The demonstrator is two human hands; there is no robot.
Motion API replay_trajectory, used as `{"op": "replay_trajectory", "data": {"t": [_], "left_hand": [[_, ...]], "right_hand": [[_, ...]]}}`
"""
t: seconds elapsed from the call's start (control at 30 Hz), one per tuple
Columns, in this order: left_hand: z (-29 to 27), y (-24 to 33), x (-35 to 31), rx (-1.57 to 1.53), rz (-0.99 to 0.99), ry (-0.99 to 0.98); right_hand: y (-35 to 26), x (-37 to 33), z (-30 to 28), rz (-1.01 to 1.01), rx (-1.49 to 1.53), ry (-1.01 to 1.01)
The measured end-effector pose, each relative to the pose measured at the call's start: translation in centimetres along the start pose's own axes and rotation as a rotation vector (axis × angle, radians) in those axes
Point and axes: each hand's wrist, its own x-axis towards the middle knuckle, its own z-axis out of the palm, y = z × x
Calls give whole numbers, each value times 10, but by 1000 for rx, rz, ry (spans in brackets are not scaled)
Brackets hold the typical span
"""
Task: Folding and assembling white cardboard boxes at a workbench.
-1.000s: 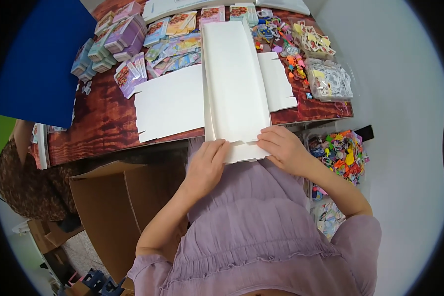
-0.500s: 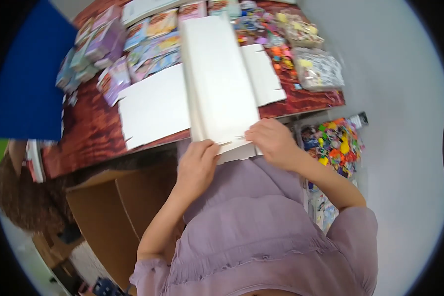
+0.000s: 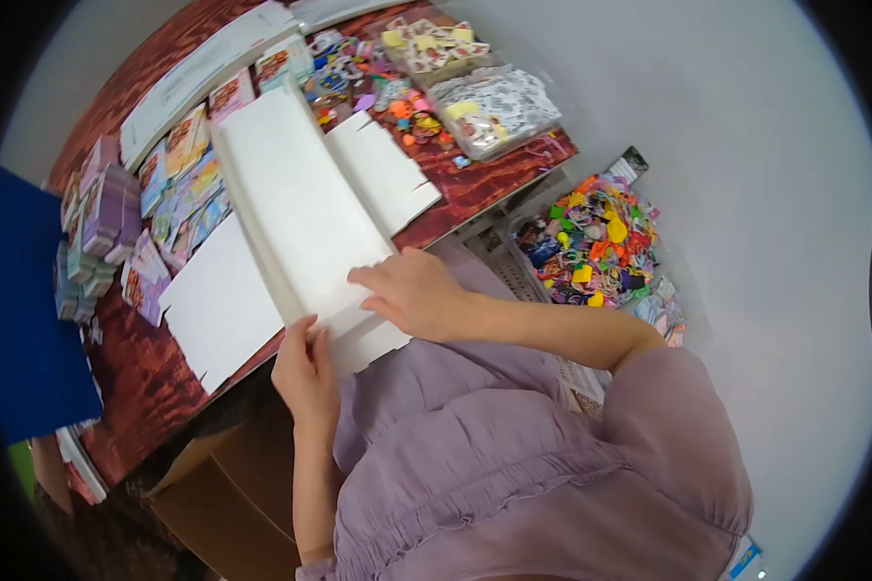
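A long white cardboard box (image 3: 305, 194), partly folded with raised side walls, slants across the table with its near end over the edge toward me. My left hand (image 3: 306, 373) pinches the near left corner of this box between thumb and fingers. Over the near end is my right hand (image 3: 417, 293), its index finger and thumb apart, fingertips at the inside of the box by the end flap (image 3: 373, 344). Nothing shows between those fingers. Flat white cardboard sheets lie beside the box, one on the left (image 3: 225, 300) and one on the right (image 3: 383, 169).
Stacked card packs (image 3: 111, 213) and loose packs (image 3: 189, 198) lie on the red-brown table (image 3: 136, 426). Small colourful charms (image 3: 417, 121) and filled plastic bags (image 3: 499, 107) lie at the far right. A bin of bright trinkets (image 3: 596, 242) stands right; a brown carton (image 3: 233, 494) is below.
My view has turned, so the table sits further left and tilted. The right hand has left the box's near right corner and moved inward over the end; the left still grips its corner.
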Motion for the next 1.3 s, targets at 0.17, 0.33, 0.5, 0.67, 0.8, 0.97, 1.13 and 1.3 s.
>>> {"op": "replay_trajectory", "data": {"t": [0.17, 0.33, 0.5, 0.67, 0.8, 0.97, 1.13, 1.3], "left_hand": [[2, 14, 6, 59, -25, 7], [5, 5, 3, 160, 158, 37], [-8, 14, 0, 249, 242, -60], [-3, 2, 2, 279, 321, -57], [-1, -6, -9, 237, 349, -21], [-1, -8, -12, 284, 417, -1], [-4, -1, -10, 190, 342, 8], [0, -4, -17, 80, 275, 87]], "right_hand": [[-1, -1, -3, -242, -271, 255], [1, -7, 1, -383, -354, 235], [13, 1, 1, -478, -328, 92], [5, -4, -16, -357, -192, 144], [2, -4, -30, -306, -141, 131], [15, -10, -20, -354, -105, 157], [-11, 2, -22, -249, -67, 54], [-3, 1, -20, -221, -109, -105]]}}
